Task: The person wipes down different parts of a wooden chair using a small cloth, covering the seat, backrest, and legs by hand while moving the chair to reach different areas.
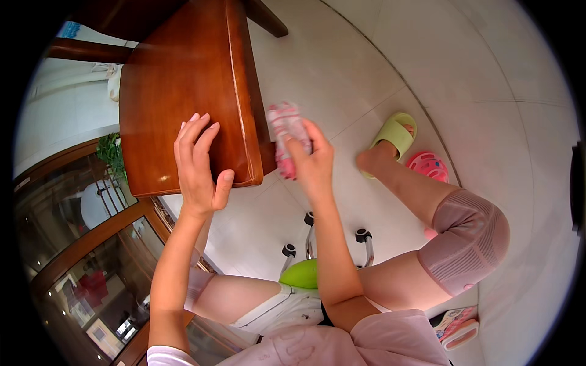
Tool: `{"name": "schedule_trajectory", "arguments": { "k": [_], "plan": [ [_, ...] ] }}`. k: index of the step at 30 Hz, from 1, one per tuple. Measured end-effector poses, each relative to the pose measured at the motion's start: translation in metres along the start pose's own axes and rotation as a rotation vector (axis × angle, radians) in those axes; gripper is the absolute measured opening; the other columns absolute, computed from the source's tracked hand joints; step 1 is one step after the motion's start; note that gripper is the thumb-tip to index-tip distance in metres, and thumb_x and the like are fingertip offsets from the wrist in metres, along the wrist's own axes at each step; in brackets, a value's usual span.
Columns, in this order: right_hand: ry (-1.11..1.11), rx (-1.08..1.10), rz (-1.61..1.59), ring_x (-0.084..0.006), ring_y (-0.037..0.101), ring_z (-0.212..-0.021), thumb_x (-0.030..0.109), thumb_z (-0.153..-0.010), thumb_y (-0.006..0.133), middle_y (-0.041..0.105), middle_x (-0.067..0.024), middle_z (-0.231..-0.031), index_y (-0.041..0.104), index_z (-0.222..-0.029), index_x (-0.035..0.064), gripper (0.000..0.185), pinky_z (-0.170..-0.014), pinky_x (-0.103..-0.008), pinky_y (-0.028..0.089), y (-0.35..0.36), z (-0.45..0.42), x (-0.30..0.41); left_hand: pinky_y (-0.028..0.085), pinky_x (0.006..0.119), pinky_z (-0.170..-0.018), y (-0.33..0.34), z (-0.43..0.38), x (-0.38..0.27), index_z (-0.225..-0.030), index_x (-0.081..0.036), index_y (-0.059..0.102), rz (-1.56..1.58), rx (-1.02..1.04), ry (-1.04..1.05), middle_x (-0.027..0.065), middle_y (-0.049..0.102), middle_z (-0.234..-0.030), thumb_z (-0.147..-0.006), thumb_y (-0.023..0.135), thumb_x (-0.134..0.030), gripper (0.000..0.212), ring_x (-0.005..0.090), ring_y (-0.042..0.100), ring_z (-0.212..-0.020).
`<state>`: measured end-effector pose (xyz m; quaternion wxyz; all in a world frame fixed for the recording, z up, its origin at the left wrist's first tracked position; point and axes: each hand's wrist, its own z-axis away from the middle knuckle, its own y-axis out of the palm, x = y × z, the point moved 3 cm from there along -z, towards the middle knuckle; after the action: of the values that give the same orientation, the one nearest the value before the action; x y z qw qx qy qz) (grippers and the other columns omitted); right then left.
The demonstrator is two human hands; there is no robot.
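Note:
A wooden chair with a glossy brown seat [183, 91] stands before me on the left. My left hand [197, 169] is at the seat's near edge, fingers spread and holding nothing; whether the palm presses on the wood I cannot tell. Between the thumb and fingers of my right hand [318, 164] is a bunched pink-and-white cloth [286, 121], slightly blurred. The cloth is beside the seat's right side, by the corner where a chair leg [269, 158] shows. Part of that leg is hidden behind the cloth.
I sit on a green seat [300, 274] with castors [363, 235] below, legs apart on the tiled floor [329, 68]. A green slipper [396, 135] is on my right foot, near a pink plastic item [428, 165]. Glass-paned wooden doors [87, 247] are at left.

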<state>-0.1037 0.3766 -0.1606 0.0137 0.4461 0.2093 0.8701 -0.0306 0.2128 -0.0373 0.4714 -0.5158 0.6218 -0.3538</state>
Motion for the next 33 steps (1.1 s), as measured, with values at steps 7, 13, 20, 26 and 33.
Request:
{"name": "schedule_trajectory", "arguments": {
  "k": [7, 13, 20, 26, 33],
  "plan": [
    [-0.09, -0.101, 0.47, -0.0273, 0.067, -0.082, 0.006, -0.094, 0.057, 0.06, -0.0161, -0.113, 0.063, -0.129, 0.0027, 0.036, -0.077, -0.0416, 0.055, -0.023, -0.049, -0.081, 0.034, 0.055, -0.116, -0.003, -0.007, 0.001, -0.13, 0.004, 0.058, 0.071, -0.093, 0.019, 0.0239, 0.057, -0.137, -0.099, 0.049, -0.046, 0.06, 0.0431, 0.05, -0.133],
    [-0.015, -0.201, -0.018, -0.0174, 0.061, -0.066, 0.002, -0.095, 0.057, 0.052, -0.0145, -0.118, 0.058, -0.132, -0.0038, 0.038, -0.06, -0.0312, 0.054, 0.002, 0.014, -0.015, 0.041, 0.051, -0.11, -0.014, 0.017, 0.016, -0.127, 0.004, 0.06, 0.125, -0.242, -0.044, 0.0234, 0.061, -0.131, -0.097, 0.053, -0.036, 0.051, 0.0415, 0.054, -0.127],
    [-0.933, -0.029, 0.621, -0.0279, 0.059, -0.083, -0.004, -0.08, 0.066, 0.059, -0.0119, -0.112, 0.07, -0.124, 0.0094, 0.046, -0.07, -0.0357, 0.052, 0.066, 0.111, 0.015, 0.044, 0.047, -0.108, -0.015, 0.027, 0.024, -0.121, 0.005, 0.061, 0.226, -0.312, -0.04, 0.0219, 0.064, -0.127, -0.092, 0.058, -0.021, 0.039, 0.0391, 0.057, -0.123],
    [-0.536, 0.114, 0.874, -0.0301, 0.06, -0.096, -0.007, -0.08, 0.062, 0.057, -0.0129, -0.108, 0.072, -0.12, 0.011, 0.045, -0.082, -0.0402, 0.053, 0.009, 0.116, -0.108, 0.044, 0.042, -0.108, -0.017, 0.029, 0.032, -0.121, 0.004, 0.062, 0.471, -0.491, -0.163, 0.021, 0.063, -0.125, -0.092, 0.057, -0.02, 0.038, 0.0349, 0.059, -0.12],
    [-0.362, -0.135, 0.361, -0.025, 0.06, -0.098, -0.005, -0.093, 0.057, 0.053, -0.014, -0.119, 0.064, -0.124, 0.0035, 0.033, -0.077, -0.0399, 0.054, 0.003, 0.106, -0.04, 0.046, 0.042, -0.104, -0.016, 0.034, 0.034, -0.119, 0.003, 0.062, 0.458, -0.514, -0.169, 0.0208, 0.063, -0.123, -0.092, 0.056, -0.018, 0.035, 0.0347, 0.06, -0.116]
  ]
}}
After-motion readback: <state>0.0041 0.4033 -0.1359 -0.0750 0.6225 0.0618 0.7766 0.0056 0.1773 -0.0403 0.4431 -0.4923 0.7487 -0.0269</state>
